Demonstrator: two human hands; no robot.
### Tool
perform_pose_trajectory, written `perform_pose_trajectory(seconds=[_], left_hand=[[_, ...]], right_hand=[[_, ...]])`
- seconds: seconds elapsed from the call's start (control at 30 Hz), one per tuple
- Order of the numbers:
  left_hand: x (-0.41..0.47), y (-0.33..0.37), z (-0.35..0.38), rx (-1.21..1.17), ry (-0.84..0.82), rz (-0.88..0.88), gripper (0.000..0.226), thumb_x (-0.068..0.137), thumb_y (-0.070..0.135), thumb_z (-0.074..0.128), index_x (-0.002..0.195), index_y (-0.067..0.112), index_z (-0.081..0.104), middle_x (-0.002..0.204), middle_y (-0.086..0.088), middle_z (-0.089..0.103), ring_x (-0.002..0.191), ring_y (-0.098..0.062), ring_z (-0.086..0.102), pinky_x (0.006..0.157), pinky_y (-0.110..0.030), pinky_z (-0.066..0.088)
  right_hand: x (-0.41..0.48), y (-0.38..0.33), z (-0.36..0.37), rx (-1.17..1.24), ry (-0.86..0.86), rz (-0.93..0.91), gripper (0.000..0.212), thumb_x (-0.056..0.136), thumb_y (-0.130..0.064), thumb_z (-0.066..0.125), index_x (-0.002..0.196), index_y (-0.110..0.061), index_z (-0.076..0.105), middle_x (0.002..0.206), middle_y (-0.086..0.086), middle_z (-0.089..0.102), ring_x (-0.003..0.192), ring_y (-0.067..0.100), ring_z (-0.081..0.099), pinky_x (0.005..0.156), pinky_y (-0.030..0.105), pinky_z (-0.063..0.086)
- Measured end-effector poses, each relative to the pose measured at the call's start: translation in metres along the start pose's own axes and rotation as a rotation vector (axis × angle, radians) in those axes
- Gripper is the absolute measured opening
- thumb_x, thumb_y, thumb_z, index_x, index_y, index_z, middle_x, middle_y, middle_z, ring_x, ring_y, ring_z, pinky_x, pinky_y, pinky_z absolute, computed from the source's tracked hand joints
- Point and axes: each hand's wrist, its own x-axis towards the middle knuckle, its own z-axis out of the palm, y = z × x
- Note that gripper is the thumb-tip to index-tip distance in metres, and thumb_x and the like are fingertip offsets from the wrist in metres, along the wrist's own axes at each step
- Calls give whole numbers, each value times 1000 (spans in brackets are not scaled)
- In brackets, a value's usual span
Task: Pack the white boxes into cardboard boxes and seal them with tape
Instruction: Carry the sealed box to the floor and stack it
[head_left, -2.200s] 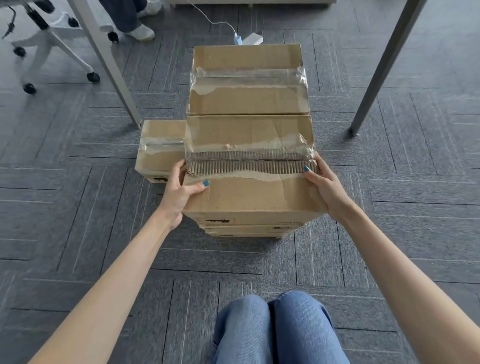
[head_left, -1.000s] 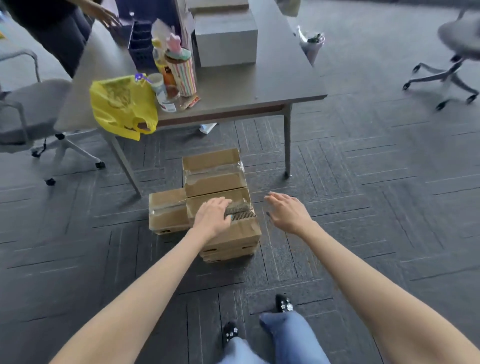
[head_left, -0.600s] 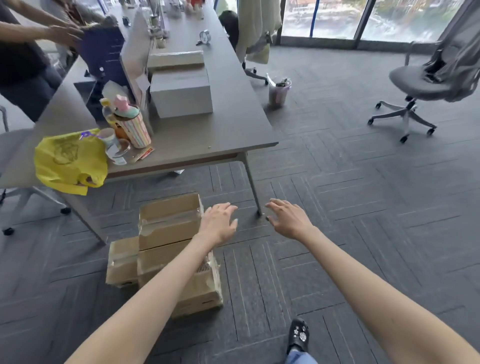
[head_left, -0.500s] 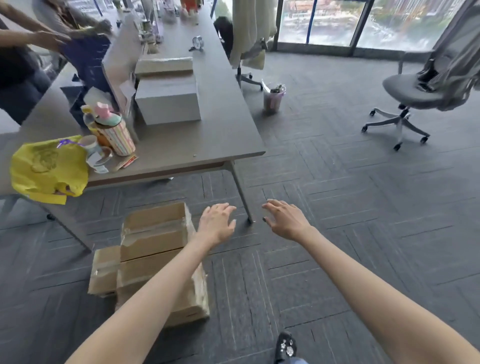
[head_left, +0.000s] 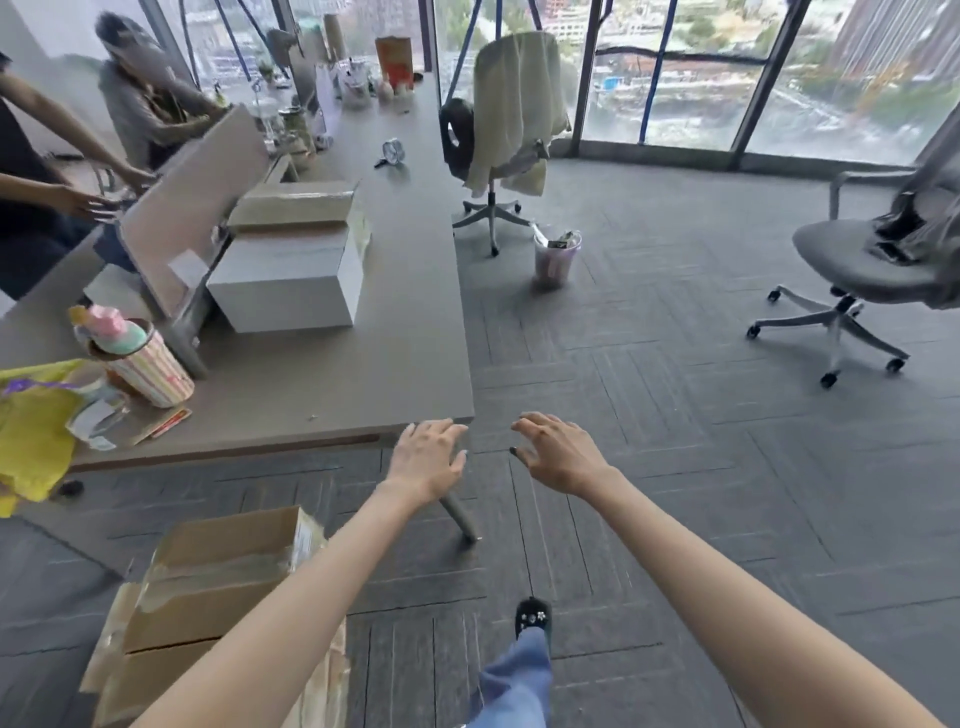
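My left hand and my right hand hover empty in mid-air beside the near corner of the grey desk, fingers spread and relaxed. A white box stands on the desk, with a taped cardboard box behind it. Sealed cardboard boxes are stacked on the carpet at lower left, partly hidden by my left forearm.
A striped cup and a yellow bag lie at the desk's left end. Two people work at the far left. Office chairs and a small bin stand on the carpet. The desk leg is near my feet.
Both hands let go of the stacked cardboard box and lifted away. My view rose from the floor stack to the desk and room as I stood up.
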Motion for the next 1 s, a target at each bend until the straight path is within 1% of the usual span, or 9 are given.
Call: perform_pose_trajectory(seconds=[0.13,0.3,0.43,0.6,0.73,0.87,1.0], left_hand=[[95,12,-21,-22,38,-36,47,102,36,43,148,27,39,157,2,35,145,-15,29,121,-38,14],[218,10,-59,-51,93,-107,46,102,34,41,147,27,40,156,3,36,144,-16,29,120,-38,16],[282,11,-81,-74,115,-152,46,102,34,42,146,26,42,155,3,38,144,-16,30,120,-36,16],[371,7,-100,-95,140,-238,46,102,33,42,147,25,42,156,2,37,144,-16,30,120,-35,15],[447,6,-111,-132,180,-330,46,102,31,42,147,24,42,155,1,38,143,-17,30,118,-32,15],[517,-2,-123,-191,213,-460,43,102,31,43,144,25,44,154,0,39,143,-19,32,120,-35,18],[558,-9,-137,-226,260,-602,46,103,34,41,148,26,41,156,2,36,144,-17,30,120,-36,21]], right_hand=[[86,50,-37,-26,25,-58,46,101,-38,44,142,-19,45,149,-1,42,135,20,41,106,37,34],[194,107,-90,-82,-4,-138,44,102,-35,44,142,-17,46,149,0,42,135,21,42,106,36,34],[264,140,-114,-69,-3,-184,42,102,-35,44,139,-16,48,148,0,44,132,20,44,104,37,37],[368,180,-139,-75,-30,-281,42,101,-34,44,140,-17,48,148,-1,43,131,20,45,103,36,37],[459,213,-163,-84,-26,-374,43,101,-34,45,140,-17,47,148,-1,44,131,20,46,103,36,37],[544,232,-190,-100,-42,-495,45,101,-35,46,143,-18,46,150,-1,43,132,21,45,103,35,37],[614,237,-203,-114,-41,-629,41,100,-33,46,139,-19,49,145,-1,47,127,22,49,99,35,40]])
